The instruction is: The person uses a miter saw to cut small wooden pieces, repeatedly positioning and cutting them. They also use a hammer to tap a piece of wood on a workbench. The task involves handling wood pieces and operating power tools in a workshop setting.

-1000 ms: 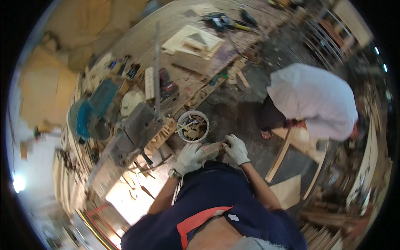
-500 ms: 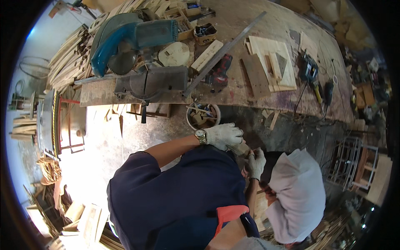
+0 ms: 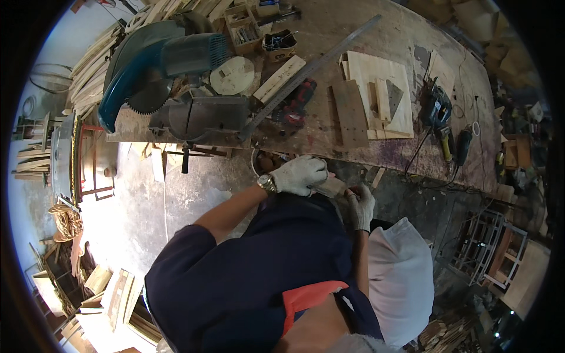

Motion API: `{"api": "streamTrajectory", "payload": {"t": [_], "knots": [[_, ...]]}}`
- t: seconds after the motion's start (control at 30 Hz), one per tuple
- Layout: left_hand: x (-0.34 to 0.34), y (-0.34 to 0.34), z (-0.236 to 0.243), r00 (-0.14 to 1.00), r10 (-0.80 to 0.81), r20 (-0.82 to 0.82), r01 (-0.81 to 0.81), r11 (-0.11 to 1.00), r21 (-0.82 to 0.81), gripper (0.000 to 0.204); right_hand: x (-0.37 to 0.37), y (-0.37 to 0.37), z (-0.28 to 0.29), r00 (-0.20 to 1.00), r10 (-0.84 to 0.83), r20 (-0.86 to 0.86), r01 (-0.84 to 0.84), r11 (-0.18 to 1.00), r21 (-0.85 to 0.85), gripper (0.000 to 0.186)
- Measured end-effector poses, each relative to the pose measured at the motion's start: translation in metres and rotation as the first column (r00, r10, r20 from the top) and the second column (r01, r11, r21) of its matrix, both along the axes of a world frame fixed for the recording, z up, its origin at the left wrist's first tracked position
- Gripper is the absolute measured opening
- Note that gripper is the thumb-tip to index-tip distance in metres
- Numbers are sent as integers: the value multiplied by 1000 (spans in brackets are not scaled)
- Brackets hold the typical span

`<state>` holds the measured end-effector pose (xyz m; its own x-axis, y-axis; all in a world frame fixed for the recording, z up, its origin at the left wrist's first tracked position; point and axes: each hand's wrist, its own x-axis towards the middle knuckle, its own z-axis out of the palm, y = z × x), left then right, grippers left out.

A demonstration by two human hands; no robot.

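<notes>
My left hand point(image 3: 300, 176), in a whitish knit work glove with a wristwatch above the cuff, is closed on a small pale wooden block point(image 3: 332, 187). The block is held in front of the workbench's near edge. At the block's right end my right hand point(image 3: 361, 207), gloved the same way, has its fingers pinched together. Whatever the right fingers hold is too small and dark to make out. Partly hidden behind my left hand, a round bucket point(image 3: 255, 163) with offcuts stands on the floor.
On the workbench point(image 3: 318, 138) stand a teal mitre saw point(image 3: 176, 59), a red-black cordless drill point(image 3: 296, 106), a long metal straightedge point(image 3: 318, 70), pale boards point(image 3: 391, 67) and a corded jigsaw point(image 3: 435, 106). A pale cloth-covered shape point(image 3: 400, 282) bulges beside my right forearm.
Both my hands have come up closer to the workbench edge, with the wooden block between them showing more clearly. The bucket is now more covered by my left hand.
</notes>
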<state>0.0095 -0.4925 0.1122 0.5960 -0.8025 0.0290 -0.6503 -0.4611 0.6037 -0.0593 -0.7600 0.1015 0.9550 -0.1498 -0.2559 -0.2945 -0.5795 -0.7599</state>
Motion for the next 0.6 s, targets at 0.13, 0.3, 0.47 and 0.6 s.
{"api": "streamTrajectory", "payload": {"t": [0.13,0.3,0.47,0.6], "knots": [[-8,-9,8,959,231,-161,-203,963,175,93,35,-11,13,967,228,116,-205,961,-184,17],[-16,-27,18,793,506,-340,-482,862,157,86,94,-14,37,850,493,185,-429,852,-298,23],[-5,-31,9,542,684,-488,-698,690,192,69,157,5,51,706,698,119,-646,703,-297,27],[11,-28,-10,345,723,-598,-793,566,226,52,210,29,51,553,815,171,-772,579,-264,27]]}}
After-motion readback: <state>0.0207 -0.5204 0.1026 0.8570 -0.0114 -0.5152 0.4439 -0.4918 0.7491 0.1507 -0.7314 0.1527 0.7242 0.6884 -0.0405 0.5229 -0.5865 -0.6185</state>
